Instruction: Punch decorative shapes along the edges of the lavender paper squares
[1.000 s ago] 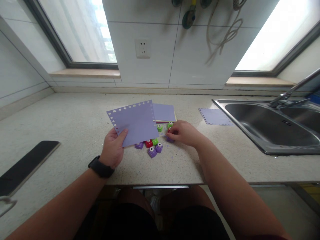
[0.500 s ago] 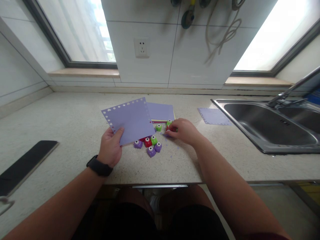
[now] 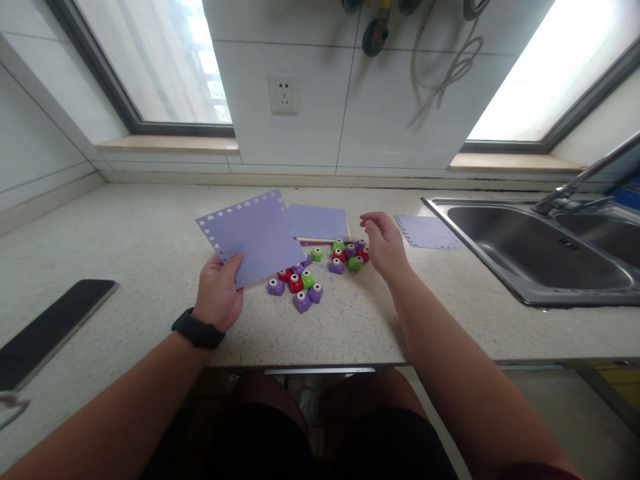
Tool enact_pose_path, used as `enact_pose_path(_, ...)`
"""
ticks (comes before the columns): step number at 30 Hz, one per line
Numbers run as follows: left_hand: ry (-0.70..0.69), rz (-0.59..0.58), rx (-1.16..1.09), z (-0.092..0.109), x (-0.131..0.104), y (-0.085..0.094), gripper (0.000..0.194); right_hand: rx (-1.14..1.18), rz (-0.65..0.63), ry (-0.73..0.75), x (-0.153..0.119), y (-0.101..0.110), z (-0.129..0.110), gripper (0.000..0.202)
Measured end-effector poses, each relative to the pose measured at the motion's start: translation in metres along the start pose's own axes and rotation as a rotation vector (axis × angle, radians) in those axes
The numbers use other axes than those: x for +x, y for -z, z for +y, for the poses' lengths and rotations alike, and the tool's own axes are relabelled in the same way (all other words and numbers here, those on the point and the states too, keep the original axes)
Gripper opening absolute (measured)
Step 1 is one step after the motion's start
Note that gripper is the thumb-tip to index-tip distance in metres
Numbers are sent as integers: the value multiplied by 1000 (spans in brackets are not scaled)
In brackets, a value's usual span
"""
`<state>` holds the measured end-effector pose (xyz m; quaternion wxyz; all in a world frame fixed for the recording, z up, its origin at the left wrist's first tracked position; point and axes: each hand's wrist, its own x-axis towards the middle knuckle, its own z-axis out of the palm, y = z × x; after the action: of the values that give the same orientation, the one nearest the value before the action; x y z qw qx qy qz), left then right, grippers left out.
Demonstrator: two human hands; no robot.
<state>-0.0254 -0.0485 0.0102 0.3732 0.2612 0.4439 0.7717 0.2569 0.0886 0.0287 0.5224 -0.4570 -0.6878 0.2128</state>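
Observation:
My left hand point(image 3: 220, 290) pinches a sheet of purple paper point(image 3: 257, 240) by its lower left corner, thumb on top. Small shaped holes run along the sheet's top and left edges. My right hand point(image 3: 385, 247) is raised above the counter, fingers loosely bent and nothing visible in them. Beside it sits a cluster of small craft punches, among them a purple punch point(image 3: 337, 266) and a green punch point(image 3: 355, 264). More punches lie under and below the held sheet, including a red punch point(image 3: 296, 283); the sheet partly hides some.
A stack of paper point(image 3: 320, 222) lies behind the punches. Another punched purple sheet point(image 3: 429, 232) rests near the steel sink point(image 3: 530, 253) on the right. A dark flat object point(image 3: 55, 327) is on the left of the counter point(image 3: 330, 340). Tiny paper bits are scattered near the punches.
My right hand has let go of the purple punch and moved up and right, uncovering the cluster. The held sheet has shifted slightly left.

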Motion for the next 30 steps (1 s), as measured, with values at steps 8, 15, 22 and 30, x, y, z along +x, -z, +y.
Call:
enact_pose_path(8,21,17,-26,2,-1,-1,28,10,10,18,3,-1,5,28)
enact_pose_path(15,18,14,-13,1,0,0,27,-216,-299,331,-16,-12,-15,24)
enact_pose_path(22,38,28,-40,2,0,-2,25,-234,-649,496,-26,-8,-40,13)
enact_pose_path(30,21,8,-9,1,0,-1,28,-351,-882,506,-29,-6,-50,36)
